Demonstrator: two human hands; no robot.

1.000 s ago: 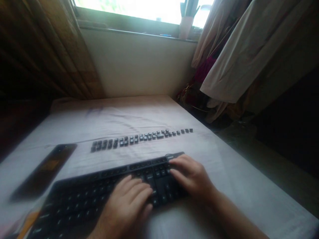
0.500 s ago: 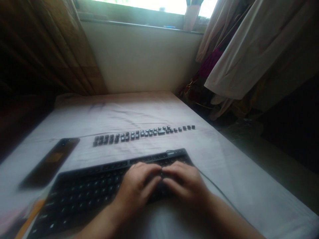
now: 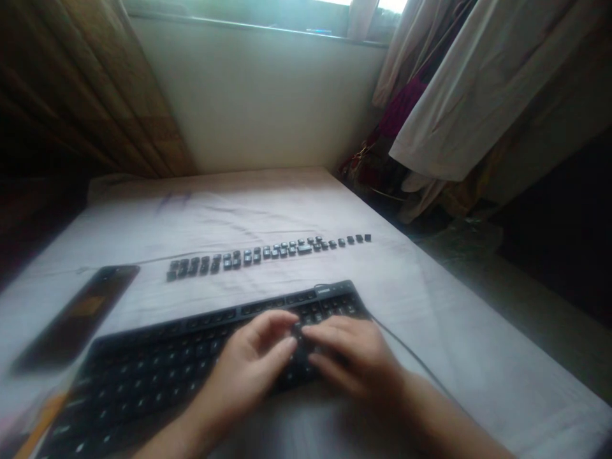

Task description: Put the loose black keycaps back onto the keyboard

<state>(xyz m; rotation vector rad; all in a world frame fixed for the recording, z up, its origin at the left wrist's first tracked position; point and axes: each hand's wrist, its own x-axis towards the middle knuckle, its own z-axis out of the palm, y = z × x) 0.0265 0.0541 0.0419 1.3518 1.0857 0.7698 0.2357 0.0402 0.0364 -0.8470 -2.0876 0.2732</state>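
A black keyboard lies at a slant on the white cloth. My left hand hovers over its right half, thumb and index finger apart with nothing visible between them. Beside it, my right hand is over the keys at the right end, its fingertips close to those of the left. Its thumb and index finger are also apart, though motion blurs them. Beyond the keyboard, several loose dark keycaps stand in a long row. The keys beneath both hands are partly hidden.
A dark phone lies left of the keyboard. An orange-yellow strip shows at the lower left. The keyboard cable runs off along the right. Curtains and hanging clothes flank the cloth-covered surface.
Both hands' thumbs and index fingers have parted a little, and the left hand has shifted slightly left. The view has tilted down slightly. The keycap row looks the same.
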